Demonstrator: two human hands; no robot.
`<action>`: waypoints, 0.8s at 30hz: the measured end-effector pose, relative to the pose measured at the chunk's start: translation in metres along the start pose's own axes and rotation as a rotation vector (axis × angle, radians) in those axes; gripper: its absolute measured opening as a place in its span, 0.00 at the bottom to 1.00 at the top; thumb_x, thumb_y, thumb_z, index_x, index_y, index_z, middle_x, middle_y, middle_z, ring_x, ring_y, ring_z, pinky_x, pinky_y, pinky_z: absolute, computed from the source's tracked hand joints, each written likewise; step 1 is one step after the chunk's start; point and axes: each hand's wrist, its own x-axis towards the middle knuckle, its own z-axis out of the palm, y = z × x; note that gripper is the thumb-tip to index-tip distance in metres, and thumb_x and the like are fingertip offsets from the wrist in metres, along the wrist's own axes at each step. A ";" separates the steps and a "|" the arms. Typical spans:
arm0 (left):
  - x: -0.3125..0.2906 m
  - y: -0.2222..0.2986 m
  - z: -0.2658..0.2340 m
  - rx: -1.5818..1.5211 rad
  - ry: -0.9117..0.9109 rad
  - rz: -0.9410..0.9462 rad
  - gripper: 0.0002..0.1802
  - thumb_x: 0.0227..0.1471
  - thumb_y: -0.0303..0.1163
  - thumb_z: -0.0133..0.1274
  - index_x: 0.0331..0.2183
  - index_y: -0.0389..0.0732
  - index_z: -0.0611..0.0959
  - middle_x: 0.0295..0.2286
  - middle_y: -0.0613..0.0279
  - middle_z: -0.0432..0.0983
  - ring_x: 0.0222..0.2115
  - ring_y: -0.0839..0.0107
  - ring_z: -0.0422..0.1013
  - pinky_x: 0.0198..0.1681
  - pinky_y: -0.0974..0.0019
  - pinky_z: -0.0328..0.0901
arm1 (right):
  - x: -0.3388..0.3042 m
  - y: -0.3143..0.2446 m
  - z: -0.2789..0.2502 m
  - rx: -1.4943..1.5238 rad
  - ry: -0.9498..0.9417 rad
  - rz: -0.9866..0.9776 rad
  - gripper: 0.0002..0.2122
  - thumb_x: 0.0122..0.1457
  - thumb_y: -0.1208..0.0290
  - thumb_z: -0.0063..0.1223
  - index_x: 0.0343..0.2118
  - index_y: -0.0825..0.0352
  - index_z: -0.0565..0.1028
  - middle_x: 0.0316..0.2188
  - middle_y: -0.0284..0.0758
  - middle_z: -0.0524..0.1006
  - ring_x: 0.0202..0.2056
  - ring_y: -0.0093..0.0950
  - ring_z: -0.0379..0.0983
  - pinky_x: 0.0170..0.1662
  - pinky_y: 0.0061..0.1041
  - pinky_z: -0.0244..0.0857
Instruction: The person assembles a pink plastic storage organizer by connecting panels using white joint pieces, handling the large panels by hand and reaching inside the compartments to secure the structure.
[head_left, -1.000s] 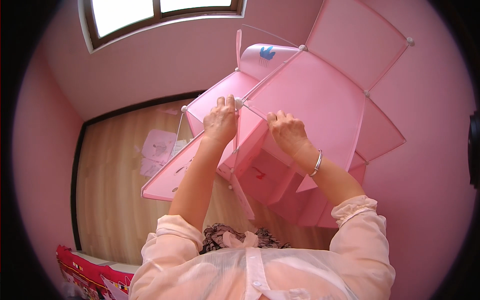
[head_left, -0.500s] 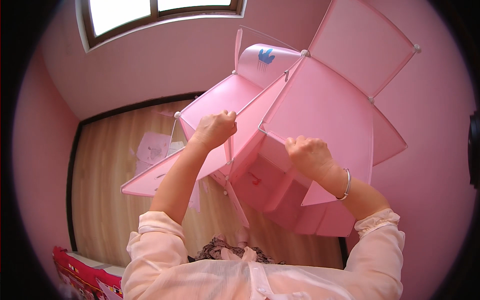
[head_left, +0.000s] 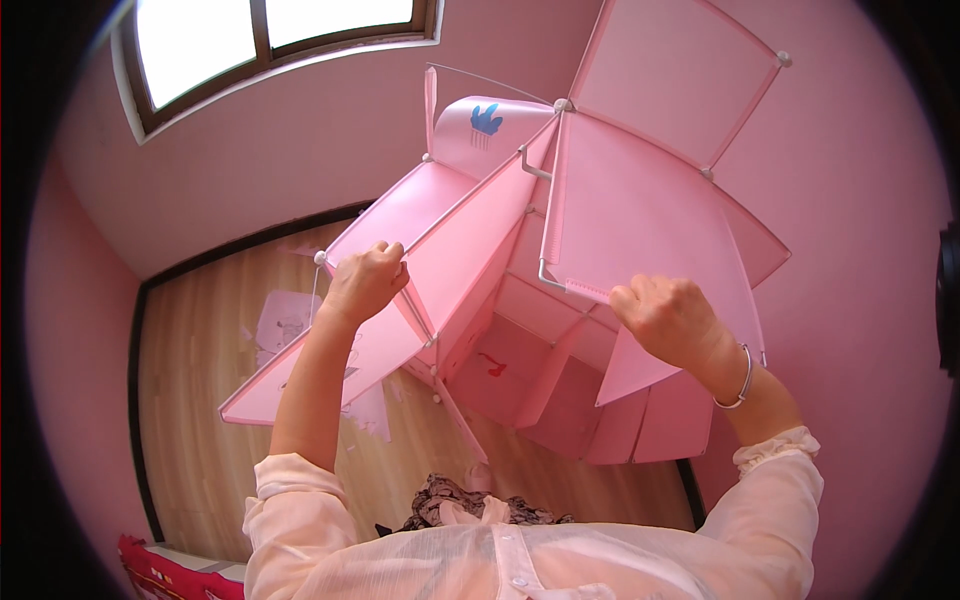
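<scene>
A pink panel storage cabinet with wire frames and white joints fills the middle. My left hand (head_left: 368,285) is closed around the framed edge of its left section, beside an upright pink panel (head_left: 465,265). My right hand (head_left: 668,312) grips the near edge of a broad pink top panel (head_left: 640,220). Between the two sections is a wedge-shaped gap, with a bent wire end (head_left: 548,275) showing at the right panel's edge. Below, the cabinet's inner compartments (head_left: 545,380) are visible, one with a red mark. My fingertips are hidden behind both edges.
A pink door panel (head_left: 300,375) swings out at the left, near my forearm. Another framed panel (head_left: 680,80) stands up at the back right. Pink sheets (head_left: 285,320) lie on the wooden floor (head_left: 200,400). A red package (head_left: 175,575) is at the lower left.
My hands have moved apart, and the gap between the left section and the right top panel has widened. The whole view has shifted, so the cabinet appears farther left.
</scene>
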 end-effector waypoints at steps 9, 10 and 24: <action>-0.002 -0.014 0.005 -0.031 0.010 -0.003 0.07 0.41 0.30 0.47 0.20 0.37 0.68 0.18 0.55 0.67 0.19 0.55 0.67 0.23 0.57 0.63 | -0.006 -0.009 0.010 0.068 -0.040 -0.020 0.09 0.39 0.78 0.45 0.13 0.62 0.58 0.09 0.29 0.59 0.11 0.21 0.61 0.11 0.18 0.56; -0.002 -0.014 0.005 -0.038 0.006 -0.012 0.07 0.41 0.30 0.47 0.20 0.37 0.68 0.19 0.55 0.67 0.20 0.55 0.67 0.23 0.57 0.63 | -0.007 -0.008 0.009 0.062 -0.037 -0.022 0.09 0.40 0.78 0.45 0.13 0.62 0.58 0.09 0.29 0.59 0.11 0.21 0.61 0.11 0.18 0.56; 0.000 -0.021 0.004 -0.069 -0.031 -0.030 0.08 0.41 0.31 0.46 0.21 0.37 0.69 0.20 0.54 0.68 0.21 0.55 0.67 0.25 0.57 0.63 | -0.016 0.001 0.001 0.061 -0.055 -0.015 0.08 0.40 0.78 0.45 0.13 0.62 0.58 0.10 0.29 0.59 0.12 0.21 0.61 0.13 0.18 0.57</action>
